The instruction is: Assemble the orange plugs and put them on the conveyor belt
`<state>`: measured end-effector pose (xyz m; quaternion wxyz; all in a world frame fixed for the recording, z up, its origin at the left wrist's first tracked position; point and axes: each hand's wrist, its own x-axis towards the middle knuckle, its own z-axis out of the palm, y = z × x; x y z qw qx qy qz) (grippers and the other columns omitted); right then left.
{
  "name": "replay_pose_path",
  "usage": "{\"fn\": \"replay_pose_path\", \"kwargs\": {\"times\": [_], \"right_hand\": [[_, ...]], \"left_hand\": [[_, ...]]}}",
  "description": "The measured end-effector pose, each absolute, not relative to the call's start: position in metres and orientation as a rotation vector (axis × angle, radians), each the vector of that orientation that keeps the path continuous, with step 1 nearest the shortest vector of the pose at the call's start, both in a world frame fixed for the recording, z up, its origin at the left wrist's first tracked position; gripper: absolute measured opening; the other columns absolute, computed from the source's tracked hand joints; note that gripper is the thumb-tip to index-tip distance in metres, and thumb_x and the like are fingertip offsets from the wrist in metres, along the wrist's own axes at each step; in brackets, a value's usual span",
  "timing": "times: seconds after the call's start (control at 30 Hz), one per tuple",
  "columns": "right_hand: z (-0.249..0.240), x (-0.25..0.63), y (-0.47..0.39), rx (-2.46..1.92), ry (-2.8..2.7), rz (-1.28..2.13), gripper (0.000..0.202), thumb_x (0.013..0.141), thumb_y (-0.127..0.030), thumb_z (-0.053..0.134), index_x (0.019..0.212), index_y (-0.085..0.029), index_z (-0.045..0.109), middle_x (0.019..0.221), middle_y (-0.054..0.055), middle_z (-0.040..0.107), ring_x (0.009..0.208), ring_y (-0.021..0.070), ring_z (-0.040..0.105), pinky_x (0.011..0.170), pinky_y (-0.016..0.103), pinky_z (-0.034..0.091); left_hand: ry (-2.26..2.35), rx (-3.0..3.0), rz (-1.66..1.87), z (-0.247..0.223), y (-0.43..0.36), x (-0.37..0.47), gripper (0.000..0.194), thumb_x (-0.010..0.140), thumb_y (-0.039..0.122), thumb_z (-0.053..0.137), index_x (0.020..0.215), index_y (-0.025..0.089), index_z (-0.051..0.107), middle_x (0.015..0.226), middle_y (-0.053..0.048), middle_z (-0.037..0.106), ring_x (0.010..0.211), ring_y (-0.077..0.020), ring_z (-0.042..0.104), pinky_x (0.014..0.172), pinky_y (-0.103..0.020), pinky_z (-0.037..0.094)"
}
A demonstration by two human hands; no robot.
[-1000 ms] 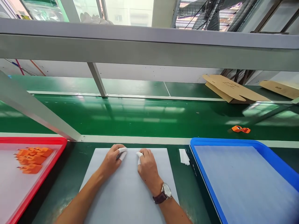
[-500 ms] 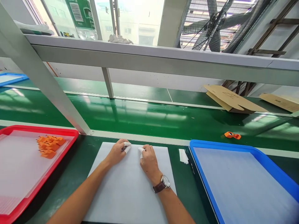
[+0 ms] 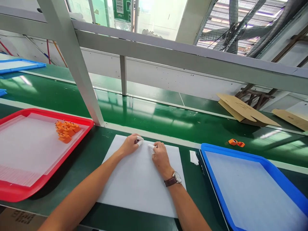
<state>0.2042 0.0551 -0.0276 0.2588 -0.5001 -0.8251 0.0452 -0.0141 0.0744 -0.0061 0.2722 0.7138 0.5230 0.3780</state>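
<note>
My left hand (image 3: 131, 144) rests on the far part of a white sheet (image 3: 137, 186). White covers sit on its thumb and index fingertip, which are a little apart with nothing visible between them. Just to its right, my right hand (image 3: 160, 157) lies on the same sheet with its fingers curled in. A white-covered fingertip of it points left, and I see no object in it. The two hands do not touch. Several orange clip-like pieces (image 3: 66, 131) lie in the red tray (image 3: 51, 171) at the left.
On the right stands a blue tray (image 3: 214, 189) with a pale liner. A white scrap (image 3: 193, 158) lies beside it. Another orange piece (image 3: 236, 142) rests on the green belt (image 3: 154, 117) behind. Metal posts (image 3: 79, 70) and flattened cardboard (image 3: 245, 109) are farther back.
My view has turned left and tilted, so the red tray and the hands appear farther right and higher. Both hands keep their pose on the white sheet.
</note>
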Motion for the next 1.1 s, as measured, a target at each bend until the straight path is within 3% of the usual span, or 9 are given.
{"fn": "replay_pose_path", "kwargs": {"times": [0.33,0.57,0.87,0.97,1.1], "right_hand": [[-0.0237,0.2044,0.0505,-1.323,-2.246,0.123,0.035,0.061,0.012,0.048,0.074,-0.018,0.063,0.104,0.010,0.058,0.095,0.0245,0.049,0.083,0.038,0.047],[-0.0245,0.2048,0.0508,-1.285,-2.206,0.146,0.048,0.058,0.013,0.045,0.090,-0.016,0.067,0.106,0.011,0.057,0.096,0.0263,0.049,0.081,0.040,0.048],[-0.0178,0.2061,0.0503,-1.313,-2.145,0.247,0.058,0.061,0.009,0.043,0.105,-0.020,0.067,0.107,0.011,0.058,0.096,0.0273,0.049,0.080,0.043,0.048],[-0.0191,0.2057,0.0510,-1.336,-2.149,0.246,0.055,0.061,0.009,0.044,0.100,-0.020,0.068,0.108,0.011,0.058,0.096,0.0273,0.049,0.079,0.043,0.047],[-0.0199,0.2052,0.0503,-1.341,-2.193,0.235,0.040,0.060,0.010,0.046,0.079,-0.020,0.066,0.104,0.010,0.057,0.093,0.0260,0.047,0.077,0.041,0.046]], "left_hand": [[1.457,1.948,1.037,-0.0078,0.0713,-0.0085,0.018,0.087,0.016,0.055,0.091,0.022,0.071,0.102,-0.003,0.067,0.076,-0.0137,0.058,0.067,-0.027,0.048],[1.468,2.105,1.032,-0.0105,0.0728,-0.0056,0.022,0.092,0.015,0.052,0.105,0.023,0.068,0.105,-0.006,0.066,0.095,-0.0202,0.060,0.075,-0.033,0.052],[1.422,2.121,0.965,-0.0037,0.0750,-0.0087,0.020,0.095,0.018,0.051,0.108,0.025,0.065,0.110,-0.007,0.065,0.103,-0.0229,0.059,0.083,-0.039,0.053],[1.410,2.110,0.942,-0.0034,0.0759,-0.0099,0.020,0.095,0.019,0.051,0.108,0.026,0.065,0.112,-0.007,0.065,0.105,-0.0228,0.059,0.083,-0.038,0.053],[1.425,2.118,0.934,-0.0048,0.0755,-0.0098,0.020,0.094,0.017,0.052,0.106,0.025,0.066,0.114,-0.007,0.065,0.106,-0.0232,0.059,0.082,-0.037,0.054]]}}
